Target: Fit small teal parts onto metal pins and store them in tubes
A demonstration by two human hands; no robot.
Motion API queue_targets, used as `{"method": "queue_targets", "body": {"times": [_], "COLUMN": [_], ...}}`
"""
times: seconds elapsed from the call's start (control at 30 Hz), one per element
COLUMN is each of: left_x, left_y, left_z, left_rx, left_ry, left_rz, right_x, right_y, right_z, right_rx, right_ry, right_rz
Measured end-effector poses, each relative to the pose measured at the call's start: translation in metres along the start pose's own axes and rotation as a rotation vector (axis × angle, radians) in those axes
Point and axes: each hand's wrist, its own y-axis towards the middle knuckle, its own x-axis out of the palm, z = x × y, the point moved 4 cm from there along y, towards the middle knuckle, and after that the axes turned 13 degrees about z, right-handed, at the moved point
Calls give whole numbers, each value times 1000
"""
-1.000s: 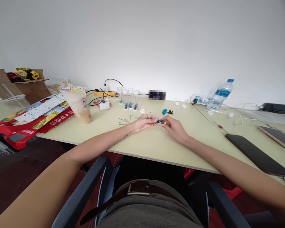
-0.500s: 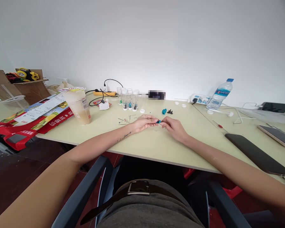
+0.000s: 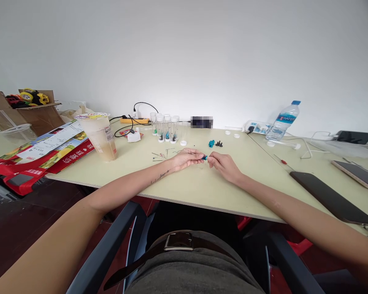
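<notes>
Above the middle of the table, my left hand [image 3: 188,158] pinches a small blue part [image 3: 205,157] between thumb and fingers. My right hand [image 3: 221,162] is closed at the other side of that blue part, its fingertips pressed together; what they grip is too small to make out. Just beyond my hands lie a little group of teal pieces [image 3: 211,143] and several black screws [image 3: 219,143]. Left of my left hand, thin metal tools [image 3: 159,156] lie on the table. Several clear tubes [image 3: 167,128] with white caps and small parts inside stand behind them.
A drink cup [image 3: 99,136] stands at left beside a red printed bag [image 3: 70,153]. A cardboard box [image 3: 39,116] holds toy vehicles. At right are a tilted water bottle [image 3: 284,120], a dark phone [image 3: 331,198] and a red-handled tool [image 3: 283,161]. A power strip [image 3: 135,121] sits by the wall.
My hands stay almost in the same place around the blue part. The fingers of my right hand have shifted slightly. The whole view has moved a touch.
</notes>
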Motion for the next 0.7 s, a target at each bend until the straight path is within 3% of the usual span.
{"method": "queue_targets", "body": {"times": [0.2,0.5,0.7], "left_x": [-2,0,-3], "left_y": [0,1,2], "left_z": [0,-2,-1], "left_rx": [-51,-42,-19], "left_ry": [19,-17,-18], "left_rz": [-4,-10,29], "right_x": [-1,0,-2], "right_y": [0,-1,1], "right_z": [1,-2,0], "right_rx": [-1,-14,18], "right_ry": [-9,16,-11], "right_rz": [95,10,97]}}
